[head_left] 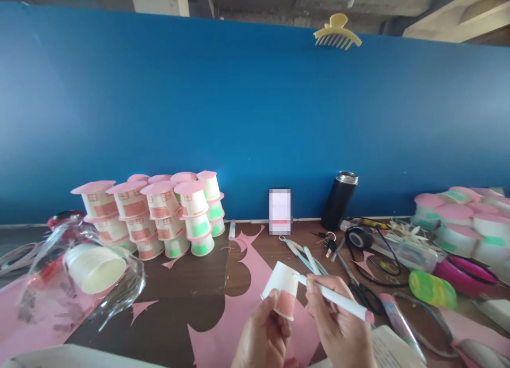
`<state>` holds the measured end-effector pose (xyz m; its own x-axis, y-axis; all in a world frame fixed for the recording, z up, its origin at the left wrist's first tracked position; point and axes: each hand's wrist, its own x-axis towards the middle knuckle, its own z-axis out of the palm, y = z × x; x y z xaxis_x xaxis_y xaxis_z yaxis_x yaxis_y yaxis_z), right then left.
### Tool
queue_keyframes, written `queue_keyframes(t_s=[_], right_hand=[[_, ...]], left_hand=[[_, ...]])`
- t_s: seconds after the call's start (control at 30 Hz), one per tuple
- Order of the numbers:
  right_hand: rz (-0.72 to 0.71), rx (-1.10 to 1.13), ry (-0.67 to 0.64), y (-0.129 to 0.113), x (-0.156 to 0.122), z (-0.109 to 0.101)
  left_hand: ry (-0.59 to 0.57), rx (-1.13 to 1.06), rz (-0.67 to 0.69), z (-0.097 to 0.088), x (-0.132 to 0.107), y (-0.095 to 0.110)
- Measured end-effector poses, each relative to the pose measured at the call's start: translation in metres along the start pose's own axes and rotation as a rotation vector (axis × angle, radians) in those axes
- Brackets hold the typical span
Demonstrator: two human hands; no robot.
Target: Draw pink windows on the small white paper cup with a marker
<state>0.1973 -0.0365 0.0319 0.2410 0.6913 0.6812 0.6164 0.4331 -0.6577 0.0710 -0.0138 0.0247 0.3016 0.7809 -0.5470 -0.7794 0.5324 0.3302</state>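
Note:
In my left hand (266, 331) is a white paper cup (281, 280), tilted, with a reddish coloured patch on its side near the rim. My right hand (338, 320) grips a white marker with a pink end (338, 299); its tip meets the cup's side above the patch. Beneath both hands lies a sheet of pink paper (223, 331) with round pieces cut out of its edge. To the left stand stacked paper cups (161, 203) with pink paper discs, some drawn with red windows and patches, others with green patches.
A clear plastic bag with white cups (95, 267) lies at left. Behind my hands are a phone-like blurred screen (280, 211) and a black bottle (340, 200). Scissors (360, 288), keys (330, 243), a green container (432, 289) and more cups (458, 224) crowd the right.

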Motion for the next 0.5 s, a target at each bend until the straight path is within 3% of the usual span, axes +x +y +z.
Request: queue_keyframes(t_s=[0.5], right_hand=[[0.018,-0.026,-0.035,0.0012,-0.0003,0.0008]], left_hand=[[-0.033,0.044,0.036,-0.0083,0.0077,-0.0065]])
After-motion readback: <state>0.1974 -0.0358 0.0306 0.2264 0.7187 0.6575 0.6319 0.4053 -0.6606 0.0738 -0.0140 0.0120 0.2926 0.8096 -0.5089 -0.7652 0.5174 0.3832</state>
